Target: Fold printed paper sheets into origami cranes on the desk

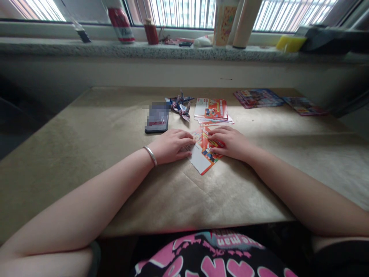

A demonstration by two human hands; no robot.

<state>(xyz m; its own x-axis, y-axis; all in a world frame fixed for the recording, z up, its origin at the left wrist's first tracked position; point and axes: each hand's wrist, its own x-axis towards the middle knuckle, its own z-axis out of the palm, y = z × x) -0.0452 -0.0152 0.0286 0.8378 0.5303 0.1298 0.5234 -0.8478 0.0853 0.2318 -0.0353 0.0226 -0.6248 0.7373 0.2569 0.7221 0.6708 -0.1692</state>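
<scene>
A sheet of printed paper (201,159), orange, white and colourful, lies on the table between my hands with one corner turned towards me. It looks partly folded, though the fingers cover some of its edges. The fingers of my left hand (173,147), below a silver bracelet (150,156), rest on the paper's left side. On its right side, my right hand (232,142) lies palm down with its fingers somewhat apart. Just beyond the paper is a stack of similar orange and white sheets (211,108). Folded paper cranes (181,107) stand to the left of that stack.
A phone (157,119) lies beyond my left hand. Two piles of colourful printed paper, a larger one (258,98) and a smaller one (305,105), are at the table's back right. Behind the table (72,154), a windowsill (173,52) holds a can (121,24) and a yellow object (290,44).
</scene>
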